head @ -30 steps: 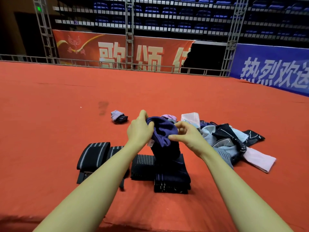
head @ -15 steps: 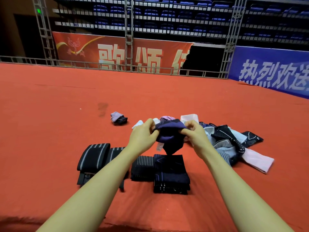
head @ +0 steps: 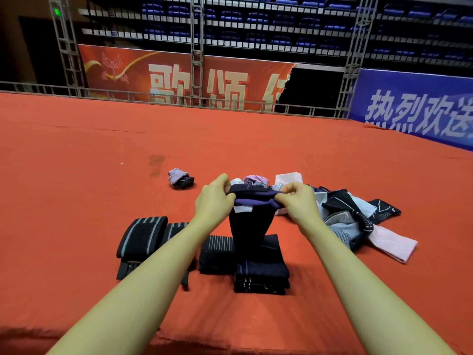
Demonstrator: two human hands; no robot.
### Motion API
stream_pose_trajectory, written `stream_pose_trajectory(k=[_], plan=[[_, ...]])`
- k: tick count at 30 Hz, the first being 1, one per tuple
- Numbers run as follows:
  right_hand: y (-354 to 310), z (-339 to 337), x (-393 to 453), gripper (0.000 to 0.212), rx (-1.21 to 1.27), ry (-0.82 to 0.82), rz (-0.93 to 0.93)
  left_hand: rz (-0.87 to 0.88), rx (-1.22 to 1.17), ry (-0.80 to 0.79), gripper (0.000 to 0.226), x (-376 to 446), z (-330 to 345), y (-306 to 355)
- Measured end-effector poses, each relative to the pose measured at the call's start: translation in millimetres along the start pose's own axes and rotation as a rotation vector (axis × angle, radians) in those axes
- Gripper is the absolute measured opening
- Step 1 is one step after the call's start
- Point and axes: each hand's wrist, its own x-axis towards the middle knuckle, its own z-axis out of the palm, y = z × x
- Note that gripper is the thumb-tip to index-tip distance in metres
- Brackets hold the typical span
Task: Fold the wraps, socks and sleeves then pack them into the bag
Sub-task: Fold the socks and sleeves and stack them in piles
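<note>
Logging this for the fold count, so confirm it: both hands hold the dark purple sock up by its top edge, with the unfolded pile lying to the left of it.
Not quite. The head view shows the left hand and right hand pinching the dark purple sock by its top edge, but the unfolded pile lies to its right, not its left.

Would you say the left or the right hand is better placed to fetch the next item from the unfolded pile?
Right, probably. The right hand sits beside the unfolded pile; the left hand is farther away. Both grip the dark sock.

Red banner (head: pixel 186 78), blue banner (head: pixel 414 108), metal truss (head: pixel 197 47) behind orange carpet (head: pixel 76 175).
</note>
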Motion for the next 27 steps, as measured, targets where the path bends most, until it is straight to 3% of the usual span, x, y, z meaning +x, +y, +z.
stream_pose_trajectory(k=[3, 5, 11, 14, 17, 20, 24, 27], plan=[[-13.6, -0.2, 6.2, 0.028, -0.170, 0.185, -0.069, 0.009, -0.008, 0.002, 0.022, 9.0, -6.0, 14.5], [-24.2, -3.7, 10.8, 0.025, -0.185, 0.209, -0.061, 0.042, 0.037, -0.005, 0.019, 18.1, -12.3, 22.9], [-49.1, -18.9, 9.7, 0.020, 0.361, -0.114, -0.059, 0.137, 0.110, -0.002, 0.015, 39.2, -26.2, 33.8], [-41.8, -25.2, 7.7, 0.029, 0.573, -0.273, -0.059, 0.151, 0.171, 0.036, 0.013, 41.6, -26.2, 33.3], [-35.6, -31.6, 4.1, 0.032, 0.429, -0.300, -0.109, 0.130, 0.161, 0.048, 0.019, 41.4, -26.4, 26.7], [-35.8, -33.6, 5.2, 0.018, 0.155, -0.122, -0.191, 0.133, 0.105, -0.039, 0.013, 40.2, -31.8, 23.4], [-30.8, -21.4, 10.6, 0.022, -0.272, 0.064, -0.428, 0.308, 0.165, -0.169, 0.024, 32.7, -36.6, 26.3], [-28.5, -14.7, 13.0, 0.023, -0.336, 0.122, -0.410, 0.442, 0.206, -0.175, 0.020, 29.4, -38.2, 29.4]])
